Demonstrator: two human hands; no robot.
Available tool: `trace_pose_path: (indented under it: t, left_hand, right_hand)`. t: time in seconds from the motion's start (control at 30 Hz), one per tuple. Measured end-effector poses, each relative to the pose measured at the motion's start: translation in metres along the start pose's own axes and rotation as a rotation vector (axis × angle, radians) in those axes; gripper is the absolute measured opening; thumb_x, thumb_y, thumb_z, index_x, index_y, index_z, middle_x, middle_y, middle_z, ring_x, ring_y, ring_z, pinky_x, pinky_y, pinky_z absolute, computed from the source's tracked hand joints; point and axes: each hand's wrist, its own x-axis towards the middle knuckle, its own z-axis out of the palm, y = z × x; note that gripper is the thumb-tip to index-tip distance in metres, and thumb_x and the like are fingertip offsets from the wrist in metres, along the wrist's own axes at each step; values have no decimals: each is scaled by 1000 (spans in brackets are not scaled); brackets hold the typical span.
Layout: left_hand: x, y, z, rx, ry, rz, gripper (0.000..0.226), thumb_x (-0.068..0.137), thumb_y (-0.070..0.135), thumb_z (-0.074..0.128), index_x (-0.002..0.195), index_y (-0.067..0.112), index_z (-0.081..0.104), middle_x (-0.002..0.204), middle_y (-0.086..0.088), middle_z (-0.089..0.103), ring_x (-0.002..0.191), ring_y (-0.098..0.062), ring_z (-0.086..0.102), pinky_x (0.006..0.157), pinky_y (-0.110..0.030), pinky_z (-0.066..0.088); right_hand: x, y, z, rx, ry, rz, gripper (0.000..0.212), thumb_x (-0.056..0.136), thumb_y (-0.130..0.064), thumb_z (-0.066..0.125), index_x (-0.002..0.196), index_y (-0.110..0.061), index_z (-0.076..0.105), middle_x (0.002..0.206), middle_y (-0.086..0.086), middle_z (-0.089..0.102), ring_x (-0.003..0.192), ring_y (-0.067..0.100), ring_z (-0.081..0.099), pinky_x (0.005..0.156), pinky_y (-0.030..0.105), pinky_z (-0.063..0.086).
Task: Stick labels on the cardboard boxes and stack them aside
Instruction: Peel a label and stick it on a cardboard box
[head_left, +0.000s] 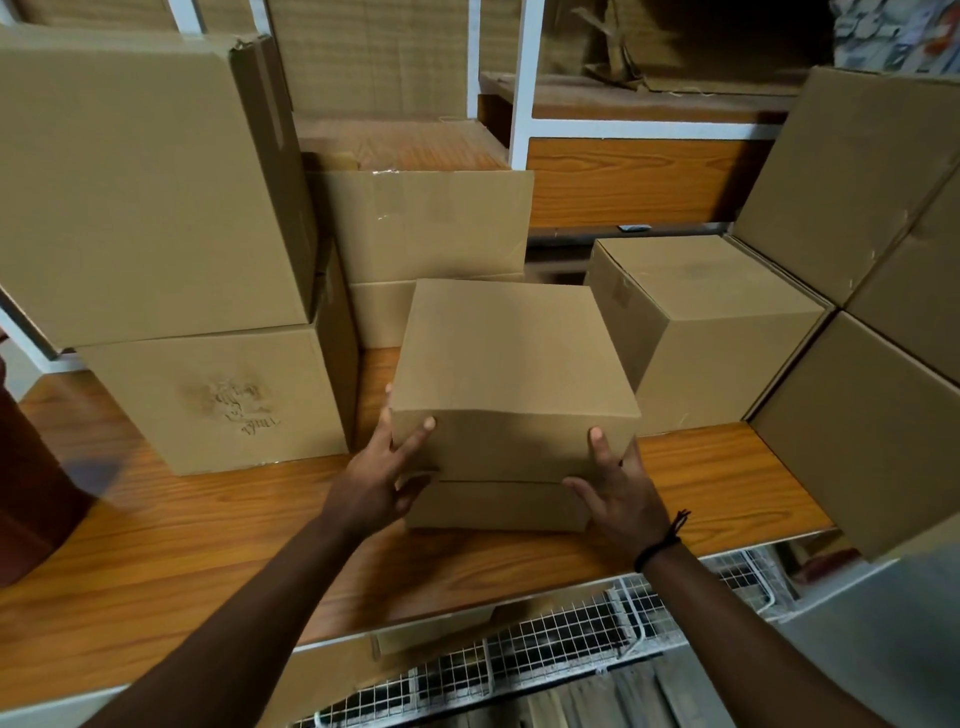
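A plain brown cardboard box (511, 364) sits in the middle of the wooden table (182, 561), its closed top facing me. My left hand (376, 478) holds its front left corner, thumb on the front face and fingers round the left side. At the front right corner my right hand (618, 493) grips it the same way, thumb up on the front face. I cannot tell whether the box is lifted off the table. No label is visible on it.
Two large boxes (156, 197) are stacked at the left. Other boxes (426, 223) stand behind, one box (711, 322) sits at the right, and tall boxes (872, 364) lean at the far right. A wire mesh rack (519, 654) lies below the table's front edge.
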Motion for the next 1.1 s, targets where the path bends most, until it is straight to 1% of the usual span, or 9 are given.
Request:
trace_pose_path:
  t: [0.13, 0.2, 0.3, 0.4, 0.53, 0.63, 0.8, 0.97, 1.1]
  left_hand:
    - [17, 4, -1, -18, 21, -86, 111, 84, 21, 76, 151, 53, -7, 155, -34, 18, 120, -46, 54, 83, -57, 57]
    - [25, 6, -7, -7, 31, -97, 99, 88, 35, 69, 151, 53, -6, 157, -29, 17, 122, -46, 52, 85, -59, 55]
    - [46, 22, -27, 10, 97, -155, 72, 89, 56, 48, 151, 54, 10, 161, -17, 18, 112, -38, 60, 89, -51, 56]
    - [75, 38, -51, -80, 210, -230, 63, 86, 59, 53, 145, 51, 33, 162, -7, 22, 88, -25, 68, 85, -41, 58]
    - [105, 32, -72, -277, 128, -328, 62, 75, 61, 67, 134, 56, 48, 159, 2, 31, 118, -11, 53, 101, -40, 50]
    - [116, 29, -77, -299, 58, -387, 63, 67, 70, 62, 129, 61, 50, 152, 2, 44, 107, -15, 61, 98, -42, 50]
    - [135, 22, -74, -418, 29, -516, 52, 78, 50, 76, 127, 47, 60, 146, 2, 52, 129, -18, 51, 110, -47, 40]
    - [151, 22, -79, -817, 12, -595, 44, 90, 9, 67, 133, 15, 60, 138, -5, 58, 112, -9, 61, 88, -16, 51]
    - [147, 13, -68, -832, -36, -641, 45, 90, 5, 65, 133, 14, 60, 139, -5, 57, 121, -16, 57, 105, -30, 45]
  right_hand:
    - [19, -8, -5, -60, -24, 48, 79, 81, -47, 67, 146, -28, 25, 129, 35, 46, 109, 45, 59, 78, 47, 57]
    - [28, -7, -13, -101, -18, 51, 81, 85, -55, 60, 151, -36, 17, 134, 34, 44, 116, 44, 55, 87, 44, 52]
    - [51, -18, -34, -101, -1, 141, 80, 88, -50, 61, 144, -56, 4, 143, 28, 38, 126, 41, 46, 98, 42, 45]
    - [80, -35, -61, -87, 53, 175, 71, 86, -48, 62, 143, -51, 21, 151, 23, 32, 138, 35, 35, 110, 44, 34]
    - [110, -51, -96, -73, 65, 177, 62, 84, -37, 71, 139, -38, 43, 145, 11, 45, 141, 22, 32, 110, 27, 26]
    - [128, -52, -108, -81, 0, 224, 55, 84, -39, 70, 136, -37, 51, 137, -3, 56, 129, 17, 48, 98, 20, 34]
    - [143, -44, -99, 61, -97, 374, 53, 83, -38, 72, 133, -34, 55, 138, -7, 55, 125, 11, 49, 93, 20, 34]
    - [159, -40, -92, 118, -147, 458, 49, 85, -37, 71, 131, -29, 58, 140, -7, 53, 129, 10, 45, 96, 20, 30]
    - [167, -31, -78, 112, -198, 491, 49, 85, -39, 71, 130, -27, 59, 139, -6, 54, 131, 12, 45, 107, 29, 33]
